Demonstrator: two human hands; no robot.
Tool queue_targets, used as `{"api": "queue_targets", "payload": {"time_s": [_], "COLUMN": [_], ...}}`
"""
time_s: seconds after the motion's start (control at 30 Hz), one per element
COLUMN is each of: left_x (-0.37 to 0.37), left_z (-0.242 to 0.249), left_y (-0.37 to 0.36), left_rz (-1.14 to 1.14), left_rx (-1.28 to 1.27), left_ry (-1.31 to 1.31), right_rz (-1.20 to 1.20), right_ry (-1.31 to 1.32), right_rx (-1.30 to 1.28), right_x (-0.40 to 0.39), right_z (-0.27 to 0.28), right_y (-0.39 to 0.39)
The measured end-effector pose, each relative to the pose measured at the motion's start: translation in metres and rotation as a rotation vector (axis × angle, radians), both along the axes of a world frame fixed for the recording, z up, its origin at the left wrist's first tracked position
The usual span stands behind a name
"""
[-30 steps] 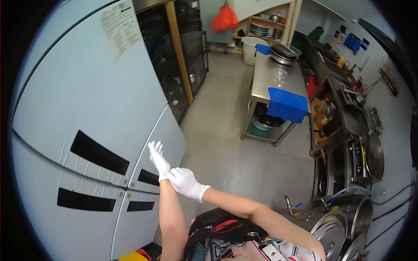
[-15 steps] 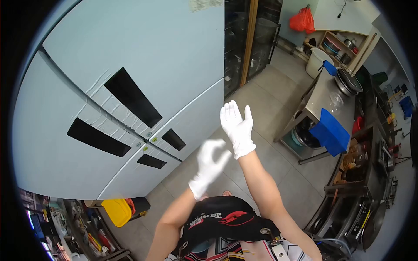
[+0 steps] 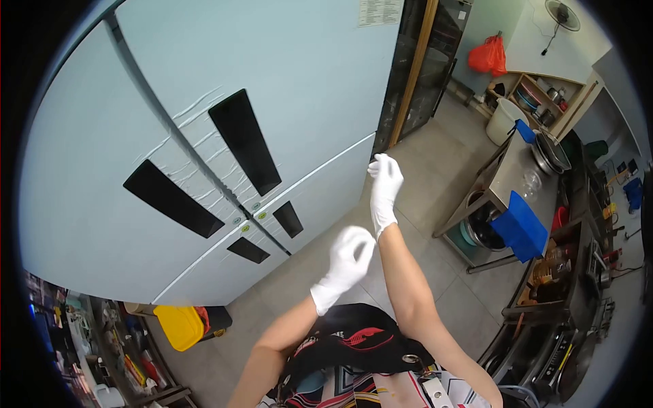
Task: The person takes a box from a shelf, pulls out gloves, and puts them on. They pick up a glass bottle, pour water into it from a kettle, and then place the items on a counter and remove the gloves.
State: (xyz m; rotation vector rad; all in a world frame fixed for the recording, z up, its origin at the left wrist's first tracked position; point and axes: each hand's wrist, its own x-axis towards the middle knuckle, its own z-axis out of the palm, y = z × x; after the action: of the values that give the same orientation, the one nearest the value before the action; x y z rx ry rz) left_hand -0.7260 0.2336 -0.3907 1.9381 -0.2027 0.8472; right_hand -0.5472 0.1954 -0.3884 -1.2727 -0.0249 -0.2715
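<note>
My left hand (image 3: 348,261), in a white glove, hovers in front of my apron (image 3: 354,336). Its fingers curve round to meet the thumb in a ring, and nothing shows inside it. Farther forward and slightly right, my right hand (image 3: 386,185) wears a matching white glove. Its fingers are bent in toward the palm, with no object visible in them. The hands are apart and touch nothing. Left of them stands a large pale blue refrigerator (image 3: 306,88) with black handles (image 3: 245,143), its doors closed.
On the right is a steel table (image 3: 507,173) with a blue cloth-like piece (image 3: 522,228) and pans (image 3: 547,153). A yellow-lidded bin (image 3: 178,328) stands lower left beside a cluttered shelf (image 3: 129,353). A white bucket (image 3: 505,122) and red bag (image 3: 488,56) are farther back.
My right hand has gone from an open, upturned palm to curled fingers. My left hand has moved slightly right and its fingers have closed toward the thumb. The view has shifted.
</note>
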Motion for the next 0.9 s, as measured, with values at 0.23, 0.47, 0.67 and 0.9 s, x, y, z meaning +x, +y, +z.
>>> {"api": "queue_targets", "payload": {"time_s": [0.23,0.47,0.67,0.9], "left_x": [0.027,0.014,-0.01,-0.026], "left_z": [0.007,-0.008,-0.009,-0.018], "left_y": [0.043,0.104,0.131,0.156], "left_rz": [0.06,-0.115,0.267,0.372], "left_rx": [-0.315,-0.466,0.372,0.164], "left_ry": [0.315,0.524,0.349,0.522], "right_rz": [0.064,0.171,0.183,0.377], "right_ry": [-0.322,-0.587,-0.805,-1.001], "right_rx": [-1.242,-1.738,-1.952,-1.993], "right_x": [-0.018,-0.028,-0.032,-0.052], "right_z": [-0.008,-0.031,-0.07,-0.088], "right_y": [0.057,0.105,0.156,0.2]}}
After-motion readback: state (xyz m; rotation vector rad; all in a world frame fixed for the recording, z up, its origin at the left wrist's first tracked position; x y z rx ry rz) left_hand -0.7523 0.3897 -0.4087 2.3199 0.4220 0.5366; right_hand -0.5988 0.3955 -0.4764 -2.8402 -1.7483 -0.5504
